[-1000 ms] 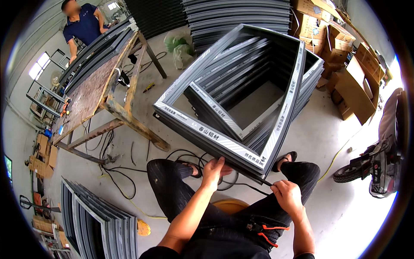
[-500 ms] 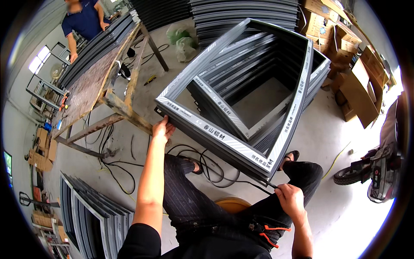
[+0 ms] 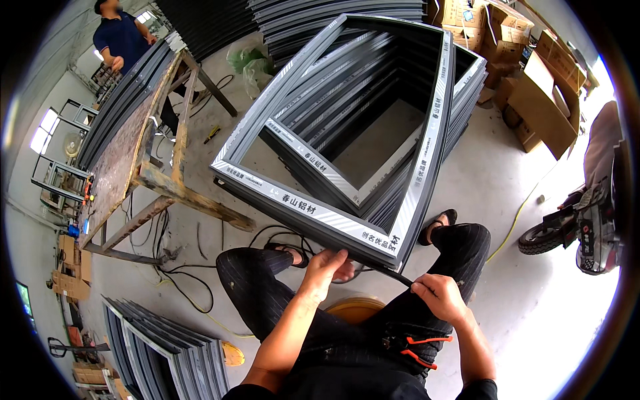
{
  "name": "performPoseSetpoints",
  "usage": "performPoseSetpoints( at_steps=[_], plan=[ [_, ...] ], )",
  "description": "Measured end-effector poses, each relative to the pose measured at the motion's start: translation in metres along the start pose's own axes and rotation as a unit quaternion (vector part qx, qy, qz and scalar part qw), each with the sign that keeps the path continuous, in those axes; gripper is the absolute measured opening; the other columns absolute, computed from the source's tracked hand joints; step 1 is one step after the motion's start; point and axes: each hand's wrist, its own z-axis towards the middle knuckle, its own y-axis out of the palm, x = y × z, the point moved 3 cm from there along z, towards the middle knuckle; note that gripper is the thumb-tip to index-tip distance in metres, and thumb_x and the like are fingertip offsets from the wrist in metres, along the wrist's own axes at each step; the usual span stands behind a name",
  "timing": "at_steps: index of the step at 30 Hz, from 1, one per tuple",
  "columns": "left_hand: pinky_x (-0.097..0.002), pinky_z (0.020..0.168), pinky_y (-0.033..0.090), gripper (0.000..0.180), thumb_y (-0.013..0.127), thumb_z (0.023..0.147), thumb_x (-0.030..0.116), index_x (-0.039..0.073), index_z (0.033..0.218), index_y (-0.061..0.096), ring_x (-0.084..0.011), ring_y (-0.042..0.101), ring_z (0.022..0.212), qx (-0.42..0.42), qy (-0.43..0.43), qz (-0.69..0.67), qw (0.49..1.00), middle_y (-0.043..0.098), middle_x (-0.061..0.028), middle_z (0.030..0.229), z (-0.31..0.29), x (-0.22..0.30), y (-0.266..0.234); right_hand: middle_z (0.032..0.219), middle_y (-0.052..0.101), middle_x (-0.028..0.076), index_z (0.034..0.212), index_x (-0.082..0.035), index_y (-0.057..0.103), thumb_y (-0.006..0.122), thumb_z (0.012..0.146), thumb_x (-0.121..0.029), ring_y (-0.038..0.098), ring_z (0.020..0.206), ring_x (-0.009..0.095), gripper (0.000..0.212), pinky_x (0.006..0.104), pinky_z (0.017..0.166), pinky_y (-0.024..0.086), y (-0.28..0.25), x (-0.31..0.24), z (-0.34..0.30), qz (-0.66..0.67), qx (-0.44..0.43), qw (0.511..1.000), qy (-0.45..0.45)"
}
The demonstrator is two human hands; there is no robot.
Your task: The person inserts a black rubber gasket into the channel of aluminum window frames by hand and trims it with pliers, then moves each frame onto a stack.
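A dark grey metal frame [image 3: 297, 200] with white printed film on its face lies skewed on a stack of similar frames [image 3: 313, 167] in front of me. Close to the underside of its near edge is my left hand [image 3: 325, 273], thumb and fingers apart and slightly curved, with nothing visible between them. Whether it touches the edge is hard to make out. Past the frame's near corner, my right hand [image 3: 440, 297] is closed on the end of a black rubber-like strip [image 3: 402, 278], which runs along that edge.
A worn workbench [image 3: 123, 157] bearing dark profiles stands left; a person [image 3: 123, 40] is behind it. More frames [image 3: 167, 353] lean at lower left. Black cables [image 3: 190, 270] cross the floor. Cardboard boxes [image 3: 543, 100] and a scooter [image 3: 580, 233] are right. Orange-handled pliers [image 3: 423, 350] hang at my waist.
My left hand has left the frame's left corner and come rightward along the near edge, close to the right hand. My right hand still grips the strip. My view has shifted somewhat.
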Motion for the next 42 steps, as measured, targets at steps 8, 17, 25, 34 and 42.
performPoseSetpoints(
  at_steps=[8, 17, 25, 34, 42],
  plan=[
    [-0.0275, 0.061, 0.055, 0.029, 0.063, 0.091, 0.031, 0.003, 0.092, 0.059, -0.0171, 0.067, 0.074, -0.003, -0.031, -0.026, 0.999, 0.068, -0.0094, 0.083, -0.008, -0.008, 0.029, 0.065, 0.056, 0.018, 0.080, 0.000, 0.061, 0.062, 0.087, -0.016, 0.057, 0.062, 0.036, 0.018, 0.0398, 0.057, 0.045, 0.009, 0.011, 0.001, 0.030, 0.041, 0.998, -0.037],
    [-0.0273, 0.059, 0.052, 0.026, 0.065, 0.090, 0.029, 0.004, 0.094, 0.061, -0.0180, 0.066, 0.077, -0.047, -0.061, -0.043, 0.996, 0.067, -0.0094, 0.085, -0.013, -0.028, 0.053, 0.065, 0.058, 0.016, 0.079, 0.000, 0.061, 0.062, 0.087, -0.016, 0.058, 0.062, 0.035, 0.017, 0.0392, 0.057, 0.046, 0.010, 0.008, 0.004, 0.025, 0.065, 0.998, -0.009],
    [-0.0262, 0.054, 0.050, 0.036, 0.061, 0.090, 0.036, 0.000, 0.088, 0.064, -0.0189, 0.068, 0.065, 0.025, 0.005, -0.022, 0.999, 0.069, -0.0124, 0.075, 0.011, 0.008, -0.024, 0.066, 0.058, 0.016, 0.079, -0.001, 0.062, 0.062, 0.086, -0.014, 0.058, 0.061, 0.034, 0.015, 0.0395, 0.057, 0.046, 0.010, 0.007, 0.005, -0.024, 0.057, 0.998, -0.035],
    [-0.0342, 0.071, 0.049, 0.038, 0.045, 0.098, 0.044, 0.009, 0.103, 0.056, -0.0193, 0.062, 0.084, 0.138, 0.094, -0.130, 0.977, 0.065, -0.0065, 0.090, 0.015, 0.019, -0.054, 0.074, 0.060, 0.010, 0.078, -0.002, 0.065, 0.071, 0.072, -0.008, 0.058, 0.073, 0.029, 0.010, 0.0367, 0.066, 0.049, -0.063, -0.064, 0.070, -0.196, 0.236, 0.938, -0.160],
    [-0.0348, 0.086, 0.046, 0.033, 0.040, 0.101, 0.034, 0.005, 0.114, 0.050, -0.0184, 0.058, 0.096, 0.281, 0.189, -0.307, 0.890, 0.059, -0.0061, 0.102, 0.041, 0.010, 0.010, 0.058, 0.059, 0.008, 0.059, -0.005, 0.067, 0.068, 0.077, -0.035, 0.057, 0.068, 0.025, 0.035, 0.0359, 0.078, 0.043, -0.060, -0.075, 0.192, -0.363, 0.012, 0.890, -0.275]
  ],
)
